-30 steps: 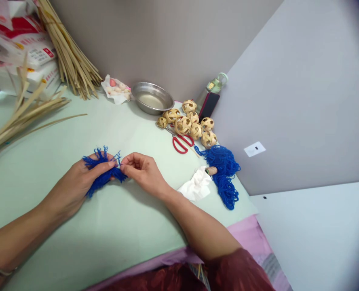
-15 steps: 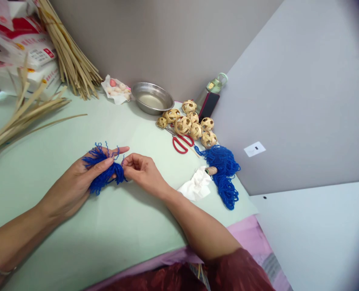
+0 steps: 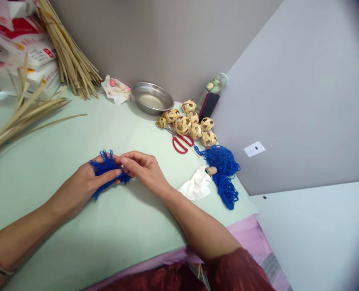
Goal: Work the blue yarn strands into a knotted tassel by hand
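Blue yarn tuft: middle hidden under left hand thumb and right hand fingertips. Boxes cut off by top-left edge, print too small to read. Straw bundle tops cut off. Bottle partly behind phone.

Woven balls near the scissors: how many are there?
7 woven balls, clustered between the metal bowl and the loose blue yarn, by the red scissors. More may be hidden behind the cluster.
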`<state>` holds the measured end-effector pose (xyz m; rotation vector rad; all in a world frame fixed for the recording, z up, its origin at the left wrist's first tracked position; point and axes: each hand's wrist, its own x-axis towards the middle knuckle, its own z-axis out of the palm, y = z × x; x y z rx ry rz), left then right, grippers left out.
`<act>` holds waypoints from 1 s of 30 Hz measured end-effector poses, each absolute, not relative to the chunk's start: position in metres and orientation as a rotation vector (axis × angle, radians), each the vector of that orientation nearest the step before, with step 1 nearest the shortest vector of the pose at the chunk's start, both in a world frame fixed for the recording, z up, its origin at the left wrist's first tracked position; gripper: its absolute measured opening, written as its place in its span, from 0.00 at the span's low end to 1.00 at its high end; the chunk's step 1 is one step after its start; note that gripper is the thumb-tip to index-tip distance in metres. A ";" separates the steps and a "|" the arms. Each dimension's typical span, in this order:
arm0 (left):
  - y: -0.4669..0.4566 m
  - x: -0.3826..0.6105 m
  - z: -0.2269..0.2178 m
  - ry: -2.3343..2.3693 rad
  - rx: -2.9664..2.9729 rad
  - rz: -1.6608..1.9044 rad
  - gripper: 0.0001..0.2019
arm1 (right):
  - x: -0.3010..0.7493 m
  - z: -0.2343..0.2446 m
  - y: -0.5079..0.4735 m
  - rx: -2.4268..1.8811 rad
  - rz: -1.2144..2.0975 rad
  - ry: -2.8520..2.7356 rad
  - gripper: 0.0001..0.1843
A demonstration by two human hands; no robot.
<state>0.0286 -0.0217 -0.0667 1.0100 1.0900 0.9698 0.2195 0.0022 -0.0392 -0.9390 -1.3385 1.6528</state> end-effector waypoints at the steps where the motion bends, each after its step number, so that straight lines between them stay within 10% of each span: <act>1: -0.022 0.029 -0.065 1.108 0.987 0.971 0.13 | 0.220 -0.039 0.002 -0.948 1.632 -1.337 0.23; 30: -0.020 0.028 -0.067 1.198 0.983 0.960 0.14 | 0.223 -0.035 0.004 -0.984 1.563 -1.281 0.24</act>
